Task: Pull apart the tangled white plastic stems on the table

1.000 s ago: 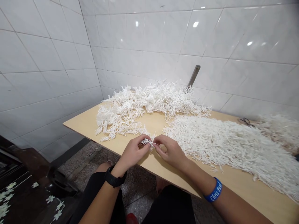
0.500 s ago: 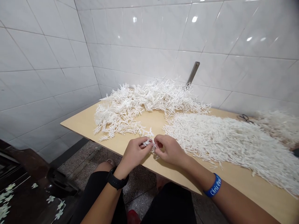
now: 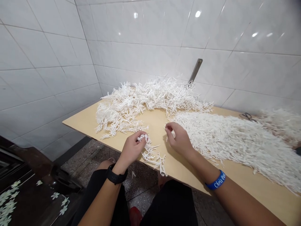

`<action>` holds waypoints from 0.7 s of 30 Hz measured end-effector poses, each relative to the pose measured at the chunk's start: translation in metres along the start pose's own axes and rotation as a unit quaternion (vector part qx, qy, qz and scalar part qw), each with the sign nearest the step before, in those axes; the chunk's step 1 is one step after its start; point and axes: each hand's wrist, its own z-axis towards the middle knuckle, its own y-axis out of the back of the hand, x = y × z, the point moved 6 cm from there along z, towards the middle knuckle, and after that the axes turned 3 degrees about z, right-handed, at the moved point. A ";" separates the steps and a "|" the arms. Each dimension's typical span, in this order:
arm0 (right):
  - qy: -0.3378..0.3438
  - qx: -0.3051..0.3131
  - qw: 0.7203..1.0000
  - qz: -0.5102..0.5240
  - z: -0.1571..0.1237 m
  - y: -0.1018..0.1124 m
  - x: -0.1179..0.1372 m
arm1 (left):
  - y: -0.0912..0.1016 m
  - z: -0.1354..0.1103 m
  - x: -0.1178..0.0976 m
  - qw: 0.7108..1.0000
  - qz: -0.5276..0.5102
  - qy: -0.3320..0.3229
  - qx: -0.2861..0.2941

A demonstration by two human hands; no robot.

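Observation:
My left hand (image 3: 133, 147), with a black watch on its wrist, is closed on a small bunch of white branched plastic sprigs (image 3: 143, 137). Below its fingertips, more loose white sprigs (image 3: 154, 158) lie by the table's front edge. My right hand (image 3: 178, 138), wearing a blue wristband, is over the left end of the flat white heap (image 3: 225, 131). Its thumb and fingers are pinched together. A bit of white shows by its fingers, too small and hidden to name. Behind both hands is a tall, loose pile of white sprigs (image 3: 160, 94).
The light wooden table (image 3: 82, 117) stands against white wall tiles. A metal bar (image 3: 195, 70) rises behind the pile. A dark looped item (image 3: 248, 116) lies at the back right, beside another white heap (image 3: 279, 124). White flower pieces (image 3: 63, 205) lie on dark furniture at lower left.
My hands have come apart. The right one has moved right and away from me, to the flat heap's edge; the left has shifted slightly left. Loose sprigs now show below the left hand.

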 end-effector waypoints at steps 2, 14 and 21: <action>-0.016 -0.036 0.997 -0.065 0.003 0.004 -0.009 | -0.003 -0.001 -0.001 1.000 0.002 -0.006 -0.004; 0.022 0.038 0.998 0.043 -0.005 -0.014 0.012 | -0.005 -0.003 -0.005 0.999 0.000 -0.027 0.019; 0.021 0.059 0.996 0.069 -0.007 -0.015 0.012 | -0.006 -0.002 -0.001 1.000 0.018 -0.017 0.015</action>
